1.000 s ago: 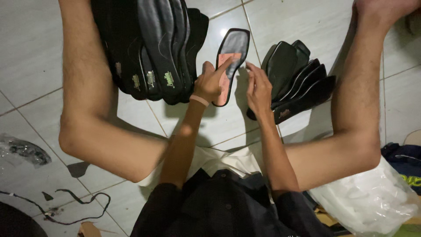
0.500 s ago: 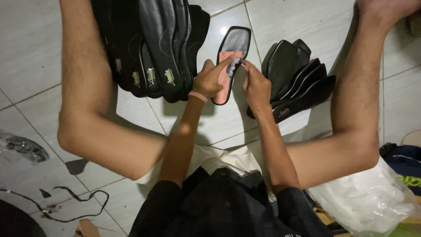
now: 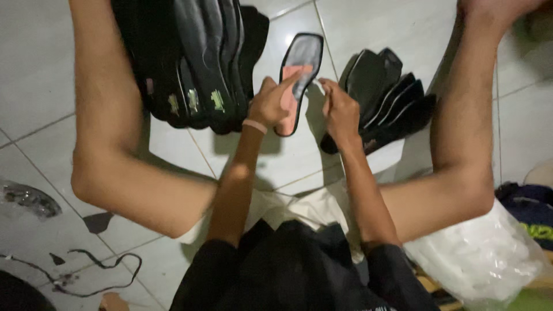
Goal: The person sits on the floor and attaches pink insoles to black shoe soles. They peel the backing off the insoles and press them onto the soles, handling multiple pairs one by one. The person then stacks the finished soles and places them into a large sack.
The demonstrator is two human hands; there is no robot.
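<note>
One head-worn camera looks steeply down, close over the lap and the tiled floor [image 3: 276, 167]

The left hand [image 3: 271, 103] covers the lower part of the insole [image 3: 299, 69], so its heel end is mostly hidden. The left stack [image 3: 196, 57] runs off the top edge. The right hand [image 3: 341, 112] hides the near ends of the right stack [image 3: 386, 98]. The clear bag [image 3: 489, 253] is cut by the bottom edge, its contents blurred. Whether the right fingers pinch anything cannot be told.
</note>
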